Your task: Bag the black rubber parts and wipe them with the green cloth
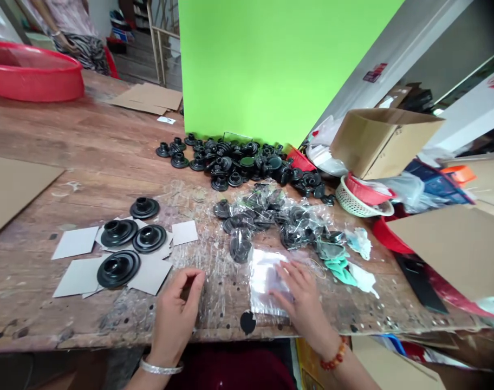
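Observation:
My right hand (pixel 298 292) lies with its fingers spread on a stack of clear plastic bags (pixel 259 290) near the table's front edge. My left hand (pixel 177 311) is above the table to the left of the bags. Its thumb and index finger curl together at the tips, with nothing visible in them. Beyond the bags, several black round parts in clear plastic (pixel 263 214) form a heap. To the left, several loose black disc-shaped parts with raised hubs (pixel 119 268) rest on and beside white square cards (pixel 78 276).
A large pile of unwrapped black parts (pixel 231 162) lies against the green panel (pixel 271 65). On the right are a green cloth (pixel 342 268), a white basket (pixel 352 200) and a cardboard box (pixel 381 141). A red tub (pixel 36 81) stands far left, near another person (pixel 84 49).

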The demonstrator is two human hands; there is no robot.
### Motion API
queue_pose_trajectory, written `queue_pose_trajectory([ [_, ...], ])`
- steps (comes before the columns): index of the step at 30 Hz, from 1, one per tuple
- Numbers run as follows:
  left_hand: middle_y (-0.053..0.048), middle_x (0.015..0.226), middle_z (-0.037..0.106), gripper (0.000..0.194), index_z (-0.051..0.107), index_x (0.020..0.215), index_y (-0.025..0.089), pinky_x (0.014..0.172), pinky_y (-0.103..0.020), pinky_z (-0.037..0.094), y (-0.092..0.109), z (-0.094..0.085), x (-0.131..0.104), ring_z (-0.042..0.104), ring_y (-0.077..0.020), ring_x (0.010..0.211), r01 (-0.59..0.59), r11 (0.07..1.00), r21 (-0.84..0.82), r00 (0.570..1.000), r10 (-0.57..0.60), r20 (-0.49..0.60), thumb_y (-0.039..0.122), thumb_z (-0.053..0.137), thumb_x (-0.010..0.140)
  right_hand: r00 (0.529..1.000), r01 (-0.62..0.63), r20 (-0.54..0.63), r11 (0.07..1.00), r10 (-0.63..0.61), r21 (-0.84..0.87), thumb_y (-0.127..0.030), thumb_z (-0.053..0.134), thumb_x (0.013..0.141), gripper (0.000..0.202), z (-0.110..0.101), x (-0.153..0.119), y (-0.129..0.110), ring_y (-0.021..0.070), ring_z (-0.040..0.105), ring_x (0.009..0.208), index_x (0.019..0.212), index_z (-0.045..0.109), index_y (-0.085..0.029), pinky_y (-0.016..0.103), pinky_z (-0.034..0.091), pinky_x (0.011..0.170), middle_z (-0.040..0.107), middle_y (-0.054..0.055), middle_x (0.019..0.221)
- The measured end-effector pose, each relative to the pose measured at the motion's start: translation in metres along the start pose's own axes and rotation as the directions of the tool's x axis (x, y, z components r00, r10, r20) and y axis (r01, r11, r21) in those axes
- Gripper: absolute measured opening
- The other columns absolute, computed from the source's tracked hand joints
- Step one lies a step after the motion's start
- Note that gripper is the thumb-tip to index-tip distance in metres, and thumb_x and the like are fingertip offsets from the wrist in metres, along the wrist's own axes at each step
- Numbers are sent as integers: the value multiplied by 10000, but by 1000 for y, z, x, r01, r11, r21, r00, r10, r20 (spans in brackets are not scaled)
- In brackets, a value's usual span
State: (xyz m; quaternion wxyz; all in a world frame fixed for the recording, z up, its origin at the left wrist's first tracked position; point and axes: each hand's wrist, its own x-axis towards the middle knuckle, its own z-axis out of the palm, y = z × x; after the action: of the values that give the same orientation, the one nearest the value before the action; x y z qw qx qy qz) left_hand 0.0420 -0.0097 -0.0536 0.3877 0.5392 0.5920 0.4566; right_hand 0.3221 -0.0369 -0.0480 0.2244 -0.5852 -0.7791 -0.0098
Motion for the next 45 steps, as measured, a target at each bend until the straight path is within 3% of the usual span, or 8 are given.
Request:
queue_pose_trajectory([
  [3,-21,868,651,210,624,882,214,785,-267,436,8,8,-4,598,-183,831,-7,1000,6,998,7,68,406,540,876,999,-19,-44,999,17,-47,-328,543,932,284,17,-14,-3,326,441,1283,1157,659,-201,555,439,970,624,120,1247],
  [10,-10,736,613,295,626,787,201,696,-252,429,20,21,-9,560,-180,735,130,986,-104,979,-111,169,482,561,846,990,-12,-140,996,25,92,-264,568,912,175,25,-6,-1,264,591,1060,1018,698,-213,455,482,884,696,79,1053],
  [18,11,630,513,412,605,701,177,610,-233,360,14,31,-8,461,-140,631,169,945,-279,983,-141,117,582,612,777,987,-9,-160,991,31,137,-251,501,931,202,42,0,14,223,618,819,872,693,-232,383,485,742,672,60,874],
  [24,10,633,522,406,608,699,176,626,-239,365,19,26,-10,457,-142,643,192,918,-346,979,-158,126,576,643,756,992,32,-128,989,-14,146,-410,636,845,233,45,4,10,260,622,944,952,687,-209,387,519,793,671,93,1011],
  [31,4,622,565,383,635,681,169,617,-245,394,25,13,-9,486,-135,622,202,902,-381,978,-163,132,544,663,759,985,10,-172,974,31,227,-292,488,938,224,17,15,14,218,653,825,870,692,-230,334,543,734,689,62,887],
  [34,-65,773,703,388,721,790,166,771,-303,479,36,7,-12,627,-197,790,281,841,-462,953,-188,238,549,676,749,964,80,-266,981,-31,178,-247,543,907,154,-9,30,-9,238,632,898,981,674,-215,358,515,790,680,83,962],
  [39,-135,1037,730,509,708,1097,157,912,-345,485,51,-4,-12,653,-239,1007,477,592,-650,874,-243,420,504,728,726,888,451,-223,853,-401,262,-86,538,880,205,-22,63,-95,205,577,876,1035,642,-172,337,482,774,679,74,932],
  [45,-81,815,736,442,726,908,125,733,-268,536,24,-31,5,673,-176,772,458,459,-761,834,-517,190,367,866,566,929,318,-35,747,-368,584,-155,506,927,159,-1,130,-149,186,550,889,883,658,-172,339,461,821,645,62,893],
])
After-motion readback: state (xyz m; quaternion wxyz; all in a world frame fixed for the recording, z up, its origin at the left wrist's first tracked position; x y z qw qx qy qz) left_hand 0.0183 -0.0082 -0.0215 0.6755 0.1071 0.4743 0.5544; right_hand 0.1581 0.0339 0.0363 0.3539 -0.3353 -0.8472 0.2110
